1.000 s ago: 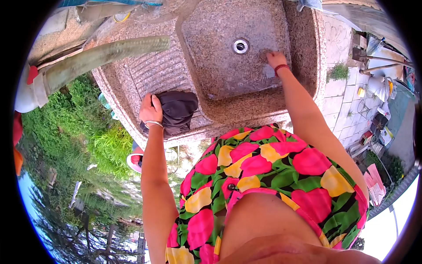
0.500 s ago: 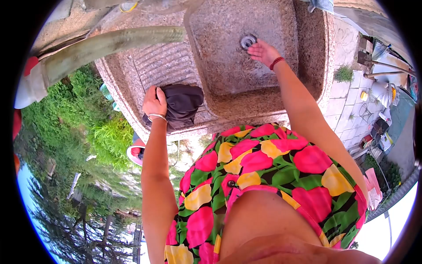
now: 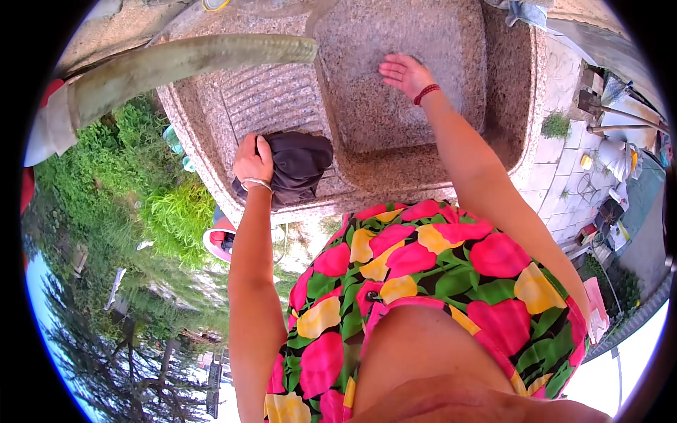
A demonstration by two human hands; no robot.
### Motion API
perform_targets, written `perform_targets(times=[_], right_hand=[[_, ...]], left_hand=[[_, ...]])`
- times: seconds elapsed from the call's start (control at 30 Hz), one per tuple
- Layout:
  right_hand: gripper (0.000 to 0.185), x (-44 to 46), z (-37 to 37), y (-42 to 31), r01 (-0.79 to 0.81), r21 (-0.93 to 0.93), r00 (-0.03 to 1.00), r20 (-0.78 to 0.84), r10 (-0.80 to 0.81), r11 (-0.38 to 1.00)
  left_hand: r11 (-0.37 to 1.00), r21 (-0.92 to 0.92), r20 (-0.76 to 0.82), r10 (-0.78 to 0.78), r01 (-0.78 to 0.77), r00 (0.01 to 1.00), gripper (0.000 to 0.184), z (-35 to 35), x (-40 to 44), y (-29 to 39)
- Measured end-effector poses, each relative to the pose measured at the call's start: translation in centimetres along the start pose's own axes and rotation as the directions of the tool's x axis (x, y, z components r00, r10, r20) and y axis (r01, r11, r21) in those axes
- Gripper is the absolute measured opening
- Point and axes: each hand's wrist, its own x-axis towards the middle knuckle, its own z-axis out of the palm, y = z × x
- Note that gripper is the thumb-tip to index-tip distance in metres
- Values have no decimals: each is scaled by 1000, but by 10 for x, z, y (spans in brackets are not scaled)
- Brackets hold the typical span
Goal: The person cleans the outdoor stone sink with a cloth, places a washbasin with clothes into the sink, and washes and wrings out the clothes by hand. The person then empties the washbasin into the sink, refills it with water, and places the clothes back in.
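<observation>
A dark cloth (image 3: 300, 166) lies bunched on the ribbed washboard (image 3: 271, 102) of a speckled stone sink (image 3: 532, 92). My left hand (image 3: 254, 159), with a pale bracelet, is wrapped over the cloth's left end. Over the basin, my right hand (image 3: 407, 75) has its fingers stretched out and holds nothing; a red beaded bracelet is on that wrist. The metal drain does not show and seems hidden by this hand. The end of a greenish hose (image 3: 197, 56) hangs above the washboard.
Blue-grey cloth (image 3: 525, 14) hangs at the sink's top right corner. Below the sink's left side stands a pink-rimmed bucket (image 3: 220, 241) with red and dark items. Green plants (image 3: 176, 222) grow at the left. Tools and clutter lie on the paving at the right.
My right hand has moved from the basin's right part across the drain to the left and up. My left hand keeps its place on the cloth. The view has shifted slightly.
</observation>
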Motion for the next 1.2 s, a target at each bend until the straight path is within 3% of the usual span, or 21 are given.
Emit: perform_targets(times=[0.03,0.1,0.2,0.3,0.37,0.4,0.43,0.5,0.57,0.67,0.77,0.8,1.0,1.2], right_hand=[[45,-2,-3,-9,-15,12,1000,-4,15,1000],[45,-16,0,13,-252,-224,957,87,277,941],[42,-43,34,79,-380,-687,777,126,617,619],[37,-32,36,129,-198,-737,873,166,458,646],[29,-15,39,94,-367,-566,901,-19,433,739],[26,-5,33,84,-82,-550,995,5,101,831],[24,7,21,69,222,-531,969,23,-247,818],[23,42,-16,36,283,-684,875,-104,-473,673],[22,34,-41,-1,289,-725,820,-150,-552,626],[23,7,-65,-26,83,-906,813,-179,-554,415],[24,-3,-78,-15,52,-939,853,-134,-504,339],[27,-3,-75,-13,1,-947,854,-166,-494,321],[33,1,-76,-7,68,-920,830,-163,-533,387],[37,-11,-80,-12,-61,-959,870,-187,-456,277]], left_hand=[[1000,-4,5,-9,9,1000,24,1,1,1],[1000,-10,25,-29,29,999,24,-1,0,2],[1000,-5,-9,7,-7,1000,24,1,0,0],[1000,-11,-33,24,-25,999,24,5,-1,-4],[1000,-14,19,-10,10,1000,24,-2,-3,0],[1000,-10,21,-14,14,1000,24,-2,-2,1],[1000,-9,17,-17,17,1000,24,0,0,2],[1000,-1,27,-5,5,1000,25,-1,0,0],[1000,5,34,-10,10,999,25,0,1,0],[998,13,59,-63,63,996,24,-5,0,6],[999,10,56,-37,37,998,25,-2,0,1],[999,15,47,-33,33,998,25,-2,1,0],[999,3,42,-50,50,998,26,-1,-1,-1],[999,-7,4,-42,42,999,26,0,-3,-2]])
